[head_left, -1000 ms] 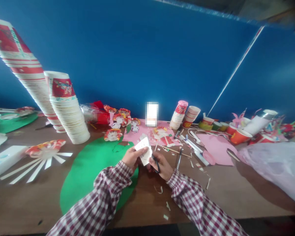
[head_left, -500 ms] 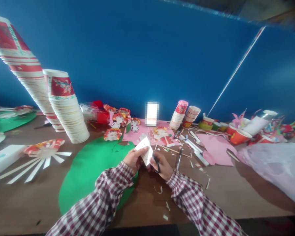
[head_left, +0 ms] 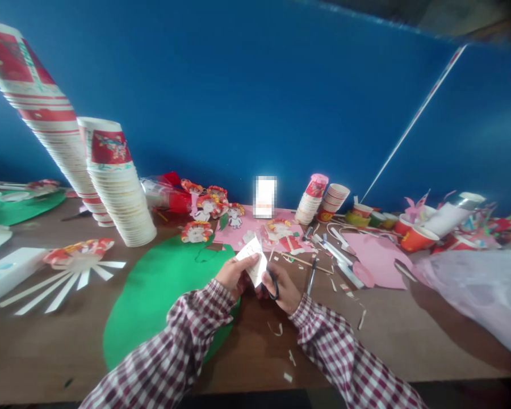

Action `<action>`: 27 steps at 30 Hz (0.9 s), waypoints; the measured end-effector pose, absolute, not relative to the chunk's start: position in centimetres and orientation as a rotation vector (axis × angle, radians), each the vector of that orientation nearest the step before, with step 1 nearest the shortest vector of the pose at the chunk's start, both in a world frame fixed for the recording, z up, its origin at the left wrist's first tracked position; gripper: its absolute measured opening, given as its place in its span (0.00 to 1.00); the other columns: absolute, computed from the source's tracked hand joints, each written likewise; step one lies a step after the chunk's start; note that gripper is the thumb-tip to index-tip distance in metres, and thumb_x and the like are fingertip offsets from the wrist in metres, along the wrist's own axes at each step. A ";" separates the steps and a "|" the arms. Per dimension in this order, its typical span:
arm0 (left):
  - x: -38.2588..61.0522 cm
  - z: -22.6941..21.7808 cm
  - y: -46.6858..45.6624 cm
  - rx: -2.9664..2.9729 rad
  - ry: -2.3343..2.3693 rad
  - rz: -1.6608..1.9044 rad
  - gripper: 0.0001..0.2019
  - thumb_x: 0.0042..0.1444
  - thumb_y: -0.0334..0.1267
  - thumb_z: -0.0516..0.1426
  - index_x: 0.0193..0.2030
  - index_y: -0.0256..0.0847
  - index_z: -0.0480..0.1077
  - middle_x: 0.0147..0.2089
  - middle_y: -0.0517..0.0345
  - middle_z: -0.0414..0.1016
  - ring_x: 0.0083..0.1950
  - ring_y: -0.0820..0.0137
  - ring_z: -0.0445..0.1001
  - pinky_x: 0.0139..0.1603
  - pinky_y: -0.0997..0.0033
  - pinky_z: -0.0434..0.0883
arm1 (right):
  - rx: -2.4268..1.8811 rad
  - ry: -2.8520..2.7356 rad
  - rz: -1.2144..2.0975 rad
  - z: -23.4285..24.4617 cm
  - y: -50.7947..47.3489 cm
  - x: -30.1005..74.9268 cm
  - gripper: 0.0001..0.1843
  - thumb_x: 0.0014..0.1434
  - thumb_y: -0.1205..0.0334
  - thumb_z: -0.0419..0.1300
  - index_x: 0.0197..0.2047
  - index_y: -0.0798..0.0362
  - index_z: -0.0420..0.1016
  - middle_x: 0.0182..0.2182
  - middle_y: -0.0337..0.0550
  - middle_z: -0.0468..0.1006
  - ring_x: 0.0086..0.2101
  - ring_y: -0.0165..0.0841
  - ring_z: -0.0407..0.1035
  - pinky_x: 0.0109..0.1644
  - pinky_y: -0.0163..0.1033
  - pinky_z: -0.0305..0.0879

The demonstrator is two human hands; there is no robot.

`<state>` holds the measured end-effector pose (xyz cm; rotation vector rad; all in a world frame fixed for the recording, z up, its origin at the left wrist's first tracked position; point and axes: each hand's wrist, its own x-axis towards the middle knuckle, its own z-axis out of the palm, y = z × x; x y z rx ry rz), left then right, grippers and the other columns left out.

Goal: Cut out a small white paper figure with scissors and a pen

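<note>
My left hand (head_left: pixel 234 274) pinches a white piece of paper (head_left: pixel 254 261) with dark drawn lines, held above the table. Dark-handled scissors (head_left: pixel 273 284) are in my right hand (head_left: pixel 284 291), fingers wrapped round the handles. Their blades point away from me at the paper's right side and are mostly hidden by it. A large green paper shape (head_left: pixel 153 307) lies beneath and left of my left forearm. Beyond the hands, a pink sheet (head_left: pixel 234 236) carries a cut-up paper cup figure (head_left: pixel 281 229) and scraps.
Tall stacks of paper cups (head_left: pixel 121 199) lean at the left. A cup cut into strips (head_left: pixel 83 264) lies near a white box (head_left: pixel 12 272). Right are a pen (head_left: pixel 311 275), pink paper (head_left: pixel 377 258), cups (head_left: pixel 417 237) and a clear plastic bag (head_left: pixel 481 284). Paper scraps (head_left: pixel 288 376) dot the table.
The whole view has shifted slightly, with things appearing a little further right. Both hands keep their hold on the paper and scissors, in nearly the same pose.
</note>
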<state>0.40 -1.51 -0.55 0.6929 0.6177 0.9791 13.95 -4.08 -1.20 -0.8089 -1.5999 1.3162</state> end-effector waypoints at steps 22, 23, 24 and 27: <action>0.0 -0.5 -1.3 0.718 0.563 0.899 0.09 0.52 0.39 0.57 0.30 0.33 0.67 0.19 0.53 0.72 0.17 0.65 0.71 0.16 0.65 0.69 | -0.861 -1.588 1.311 -1.1 -4.2 13.7 0.25 0.54 0.40 0.53 0.36 0.57 0.68 0.18 0.36 0.68 0.18 0.26 0.62 0.20 0.30 0.56; 0.0 -0.5 -1.3 0.714 0.565 0.897 0.09 0.52 0.39 0.57 0.30 0.33 0.67 0.19 0.54 0.72 0.18 0.65 0.71 0.17 0.66 0.69 | -0.854 -1.593 1.313 -1.2 -4.2 13.7 0.25 0.54 0.40 0.53 0.37 0.57 0.68 0.19 0.37 0.68 0.18 0.26 0.62 0.20 0.30 0.56; 0.0 -0.5 -1.3 0.712 0.565 0.896 0.09 0.51 0.39 0.57 0.31 0.33 0.67 0.19 0.54 0.72 0.18 0.65 0.71 0.17 0.66 0.69 | -0.847 -1.599 1.314 -1.2 -4.2 13.7 0.25 0.55 0.40 0.53 0.37 0.57 0.68 0.19 0.37 0.68 0.18 0.26 0.62 0.21 0.30 0.56; 0.1 -0.5 -1.4 0.713 0.568 0.909 0.09 0.51 0.39 0.57 0.30 0.33 0.68 0.20 0.54 0.71 0.18 0.65 0.71 0.16 0.66 0.69 | -0.834 -1.608 1.304 -1.3 -4.2 13.8 0.25 0.56 0.41 0.52 0.40 0.57 0.68 0.19 0.36 0.67 0.18 0.25 0.62 0.21 0.30 0.57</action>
